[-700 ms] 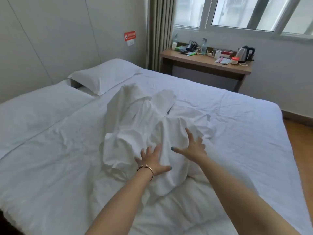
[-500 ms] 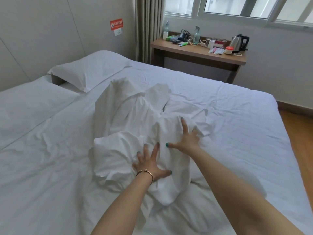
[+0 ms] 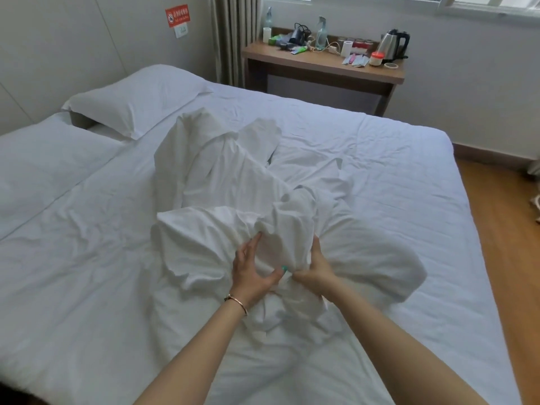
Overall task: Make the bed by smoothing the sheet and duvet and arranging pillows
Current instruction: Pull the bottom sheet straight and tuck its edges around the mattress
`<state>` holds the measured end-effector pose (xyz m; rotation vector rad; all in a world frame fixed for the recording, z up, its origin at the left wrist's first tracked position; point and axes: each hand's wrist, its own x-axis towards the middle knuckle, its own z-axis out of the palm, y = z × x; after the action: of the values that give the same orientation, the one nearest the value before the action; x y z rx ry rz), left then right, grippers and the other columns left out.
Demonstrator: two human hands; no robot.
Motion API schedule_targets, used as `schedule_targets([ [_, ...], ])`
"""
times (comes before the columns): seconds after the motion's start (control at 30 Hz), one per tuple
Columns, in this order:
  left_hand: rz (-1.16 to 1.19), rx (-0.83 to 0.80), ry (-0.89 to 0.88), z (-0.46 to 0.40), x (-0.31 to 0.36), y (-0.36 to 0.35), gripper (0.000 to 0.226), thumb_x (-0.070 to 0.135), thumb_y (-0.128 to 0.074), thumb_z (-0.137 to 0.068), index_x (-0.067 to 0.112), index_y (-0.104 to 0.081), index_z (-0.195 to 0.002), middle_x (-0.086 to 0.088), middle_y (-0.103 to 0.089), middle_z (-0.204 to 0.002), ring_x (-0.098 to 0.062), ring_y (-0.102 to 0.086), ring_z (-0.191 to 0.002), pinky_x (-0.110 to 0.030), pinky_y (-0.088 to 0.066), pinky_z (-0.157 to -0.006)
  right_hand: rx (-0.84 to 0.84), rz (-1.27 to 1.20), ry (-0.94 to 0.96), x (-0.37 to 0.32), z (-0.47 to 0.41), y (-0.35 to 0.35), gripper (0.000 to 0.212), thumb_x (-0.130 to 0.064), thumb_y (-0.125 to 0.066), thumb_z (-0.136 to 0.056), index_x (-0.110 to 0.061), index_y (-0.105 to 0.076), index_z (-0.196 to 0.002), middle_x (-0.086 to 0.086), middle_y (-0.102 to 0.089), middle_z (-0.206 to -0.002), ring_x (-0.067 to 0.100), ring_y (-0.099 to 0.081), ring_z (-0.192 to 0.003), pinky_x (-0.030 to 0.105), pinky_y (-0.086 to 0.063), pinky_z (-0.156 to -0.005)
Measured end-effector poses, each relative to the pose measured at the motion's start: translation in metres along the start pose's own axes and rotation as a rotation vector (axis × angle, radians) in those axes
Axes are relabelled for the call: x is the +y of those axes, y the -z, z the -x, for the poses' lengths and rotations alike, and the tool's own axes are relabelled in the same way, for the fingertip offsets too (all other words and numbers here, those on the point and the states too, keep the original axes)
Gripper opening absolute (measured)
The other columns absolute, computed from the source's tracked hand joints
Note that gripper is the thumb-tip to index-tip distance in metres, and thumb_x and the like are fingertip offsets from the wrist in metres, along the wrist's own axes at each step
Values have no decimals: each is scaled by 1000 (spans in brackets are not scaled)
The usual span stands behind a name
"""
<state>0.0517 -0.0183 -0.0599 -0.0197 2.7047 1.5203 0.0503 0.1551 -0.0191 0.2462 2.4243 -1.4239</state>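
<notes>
White bed (image 3: 380, 176), wood worktop (image 3: 321, 67) beyond under window. Mid-bed: one crumpled duvet (image 3: 222, 182). Left hand (image 3: 251, 276) (bracelet on wrist) and right hand (image 3: 315, 267) both outstretched, each grip bunching duvet cloth. Two pillows: one (image 3: 134, 100) at headboard, one (image 3: 43, 165) far left.

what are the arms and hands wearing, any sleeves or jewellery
No sleeves: both forearms are bare. The left hand has a thin gold-coloured bangle at the wrist and teal nail polish on the thumb. The right hand shows no jewellery.
</notes>
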Motion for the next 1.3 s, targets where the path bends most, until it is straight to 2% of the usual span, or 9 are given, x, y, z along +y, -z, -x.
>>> schedule_targets([
  [0.23, -184, 32, 43, 125, 43, 7, 113, 90, -49, -42, 55, -12, -143, 1, -10, -156, -22, -7, -145, -44, -11, -118, 91, 28, 130, 60, 162, -12, 105, -6, -69, -74, -35, -3, -150, -10, -44, -125, 16, -53, -104, 25, -43, -81],
  [0.37, -459, -247, -146, 198, 73, 1, 106, 89, -49, -50, 57, -9, -143, 12, -26, -154, -17, -16, -145, -55, -7, -116, 47, -61, 224, 100, 273, -6, 102, -7, -65, -70, -50, -6, -141, -27, -38, -126, 6, -49, -112, 15, -41, -87],
  [0.47, -447, -469, -196, 261, 81, -35, 73, 59, -61, -79, 45, -28, -142, 4, -58, -132, -25, -53, -123, -43, -39, -102, 12, -117, 189, 150, 351, 6, 104, -16, -65, -67, -56, -6, -142, -30, -29, -140, -4, -41, -125, 7, -41, -91],
  [0.63, -151, -720, -189, 378, 70, -118, 54, 17, -53, -87, 35, -47, -137, 4, -63, -126, -17, -58, -116, -30, -46, -96, 137, -757, -82, 210, 421, 49, 98, -59, -80, -60, -54, -25, -141, -10, -39, -147, 16, -52, -125, 43, -47, -103],
  [0.73, -85, -868, -225, 447, 68, -165, 54, 22, -50, -88, 38, -42, -139, 8, -57, -134, -15, -54, -121, -31, -44, -100, 227, -526, -300, 230, 433, 67, 122, -57, -84, -58, -50, -3, -149, -11, -32, -141, 20, -45, -127, 45, -43, -105],
  [0.9, 19, -1134, -131, 506, 52, -197, 68, 23, -51, -95, 48, -15, -147, 13, -37, -148, -7, -40, -130, -19, -34, -104, 635, -16, -276, 290, 470, 78, 69, -11, -60, -83, -37, -39, -144, -4, -62, -121, 25, -60, -110, 32, -49, -85],
  [1.0, -107, -894, -246, 485, 46, -203, 58, 24, -52, -95, 37, -28, -146, 7, -39, -148, -11, -37, -135, -23, -28, -112, 871, 116, -338, 318, 493, 95, 41, -19, -59, -88, -33, -55, -126, 5, -70, -109, 32, -63, -94, 30, -41, -70],
  [1.13, -142, -706, -123, 450, 65, -226, 54, 24, -57, -95, 19, -37, -145, -9, -46, -143, -22, -44, -131, -27, -32, -107, 691, 266, -451, 344, 493, 115, 41, -29, -62, -87, -27, -49, -126, 8, -66, -110, 35, -61, -98, 30, -35, -69],
  [1.3, 13, -581, 136, 428, 87, -290, 86, 45, -64, -87, 27, -10, -152, -5, -27, -155, -24, -32, -139, -37, -30, -113, 506, 529, -280, 402, 480, 149, 56, -25, -58, -86, -31, -40, -140, 5, -59, -124, 33, -62, -102, 36, -45, -75],
])
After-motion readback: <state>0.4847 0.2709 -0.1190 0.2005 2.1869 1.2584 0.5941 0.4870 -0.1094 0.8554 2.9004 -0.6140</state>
